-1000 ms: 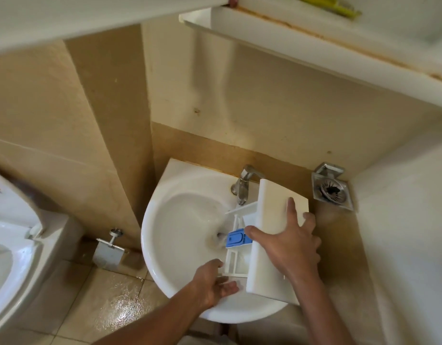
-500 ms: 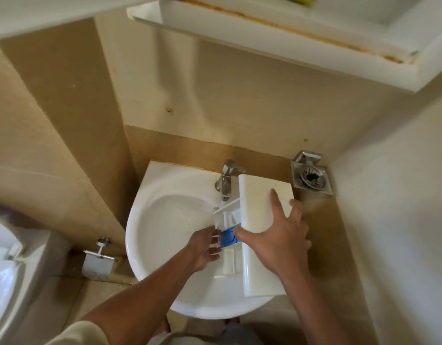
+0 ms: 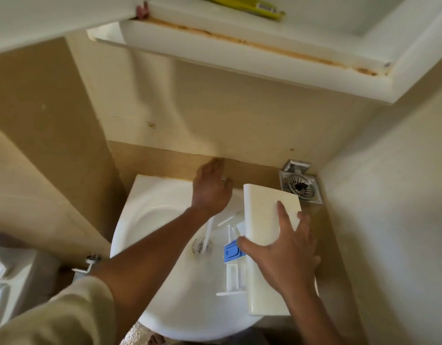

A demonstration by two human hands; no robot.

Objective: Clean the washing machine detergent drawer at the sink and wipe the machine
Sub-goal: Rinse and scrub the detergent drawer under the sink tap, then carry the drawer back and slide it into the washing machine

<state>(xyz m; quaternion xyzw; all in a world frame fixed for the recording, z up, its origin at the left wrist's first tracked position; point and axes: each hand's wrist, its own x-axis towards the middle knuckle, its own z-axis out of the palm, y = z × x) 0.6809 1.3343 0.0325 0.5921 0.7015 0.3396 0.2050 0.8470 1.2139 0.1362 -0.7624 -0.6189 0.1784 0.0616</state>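
Detergent drawer lies over the right side of the sink, long axis running from the near rim toward the back wall. The right hand clasps its front panel, fingers spread. The left hand, blurred, hangs at the back rim, covering the tap; its grip cannot be told. Drawer compartments are partly hidden.

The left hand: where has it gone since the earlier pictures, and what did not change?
The left hand left the drawer's compartments and rose to the back of the sink, covering the tap. The right hand holds the detergent drawer as before, its blue insert over the basin.
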